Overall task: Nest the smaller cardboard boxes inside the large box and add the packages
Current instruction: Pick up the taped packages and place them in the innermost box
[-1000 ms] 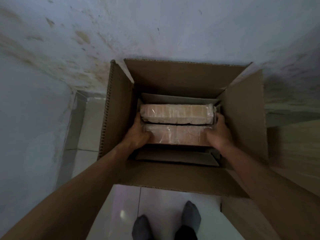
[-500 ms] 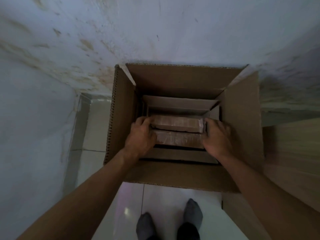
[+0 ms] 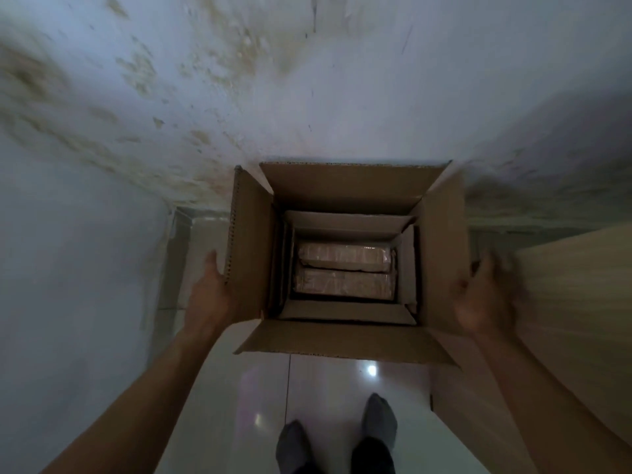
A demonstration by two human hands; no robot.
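The large cardboard box [image 3: 345, 338] stands open on the floor against the wall, its four flaps spread. A smaller cardboard box [image 3: 345, 222] sits nested inside it, flaps up. At its bottom lie two plastic-wrapped packages side by side, the far one [image 3: 343, 256] and the near one [image 3: 342, 284]. My left hand [image 3: 212, 295] is outside the box, fingers apart, against the left flap. My right hand [image 3: 485, 299], blurred, hovers open beside the right flap, holding nothing.
A stained pale wall [image 3: 273, 80] rises right behind the box and on the left. A light wooden panel [image 3: 578, 302] runs along the right. Glossy white floor tiles [image 3: 328, 388] and my two socked feet [image 3: 337, 436] are in front of the box.
Both hands lowered the two packages to the bottom of the inner box, let go, and came out to the outer sides of the large box. The view has pulled back upward.
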